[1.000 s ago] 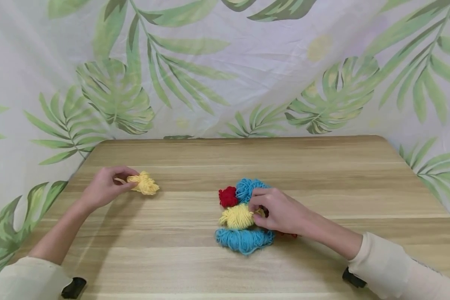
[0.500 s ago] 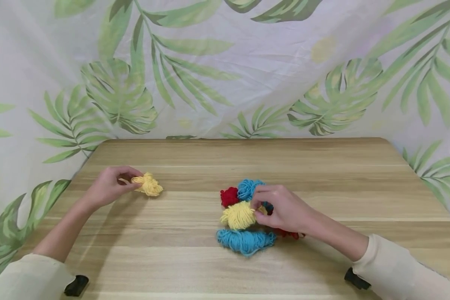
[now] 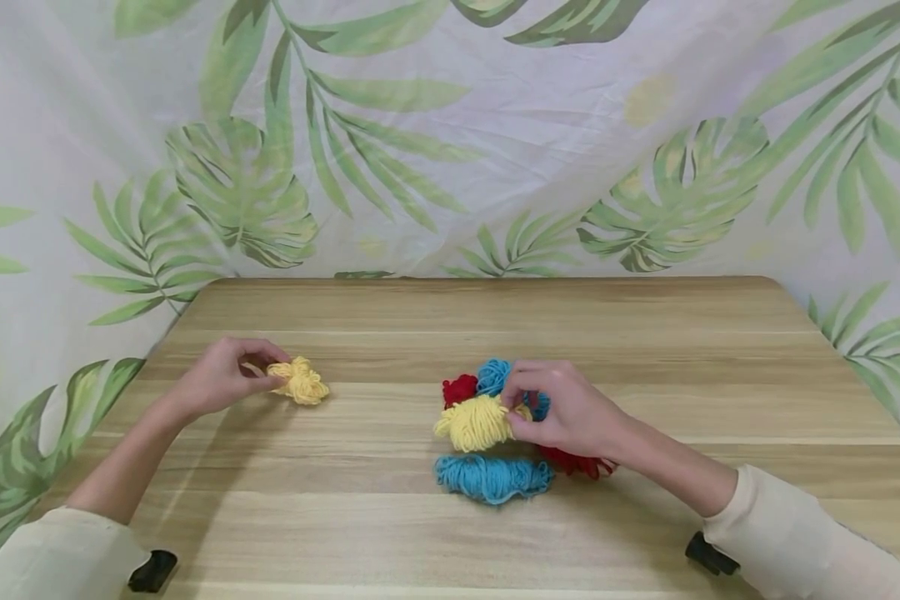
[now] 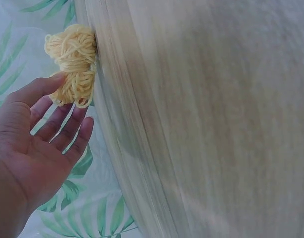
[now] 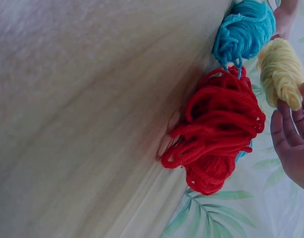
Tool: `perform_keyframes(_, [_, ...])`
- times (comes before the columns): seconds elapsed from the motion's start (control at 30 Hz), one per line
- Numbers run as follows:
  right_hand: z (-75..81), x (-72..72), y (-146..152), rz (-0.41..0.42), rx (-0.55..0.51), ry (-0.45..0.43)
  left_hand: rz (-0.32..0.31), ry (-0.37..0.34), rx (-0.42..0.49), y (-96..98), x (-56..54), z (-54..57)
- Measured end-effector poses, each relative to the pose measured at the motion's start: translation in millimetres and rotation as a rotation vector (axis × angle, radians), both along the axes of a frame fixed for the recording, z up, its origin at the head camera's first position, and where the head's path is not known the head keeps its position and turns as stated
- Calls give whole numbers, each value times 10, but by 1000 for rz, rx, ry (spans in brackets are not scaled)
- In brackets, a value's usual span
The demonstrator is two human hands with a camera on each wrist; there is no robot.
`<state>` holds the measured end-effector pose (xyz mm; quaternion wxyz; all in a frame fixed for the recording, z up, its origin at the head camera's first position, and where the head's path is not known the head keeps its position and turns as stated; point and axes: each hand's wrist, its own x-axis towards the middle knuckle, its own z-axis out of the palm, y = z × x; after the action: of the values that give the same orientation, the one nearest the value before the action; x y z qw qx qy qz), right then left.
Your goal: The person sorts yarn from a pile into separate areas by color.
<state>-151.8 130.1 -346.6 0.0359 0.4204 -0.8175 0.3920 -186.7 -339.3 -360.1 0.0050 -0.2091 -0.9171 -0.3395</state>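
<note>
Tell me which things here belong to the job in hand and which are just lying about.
Likely part of the job:
yellow yarn bundle, pinched by the left hand
second yellow yarn bundle, pinched by the right hand

Apparently lying about, in neither hand:
front blue yarn bundle
rear blue yarn, partly hidden
small red yarn bundle
larger red yarn bundle

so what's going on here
A person's left hand pinches a yellow yarn bundle on the left side of a wooden table. Their right hand pinches the end of a second yellow bundle, which looks raised off the tabletop. Loose red yarn, a long blue bundle and more red and blue yarn lie around it, gripped by neither hand.
</note>
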Motion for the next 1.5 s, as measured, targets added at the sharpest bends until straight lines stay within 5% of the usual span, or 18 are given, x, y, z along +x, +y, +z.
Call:
perform_keyframes(0.53, [11, 15, 25, -10, -2, -36, -2, -5, -5, -11, 2, 4])
perform_keyframes(0.77, [62, 17, 4, 19, -102, -75, 1, 6, 4, -19, 3, 13])
perform_keyframes(1.5, [49, -109, -229, 83, -210, -45, 111, -86, -39, 62, 39, 55])
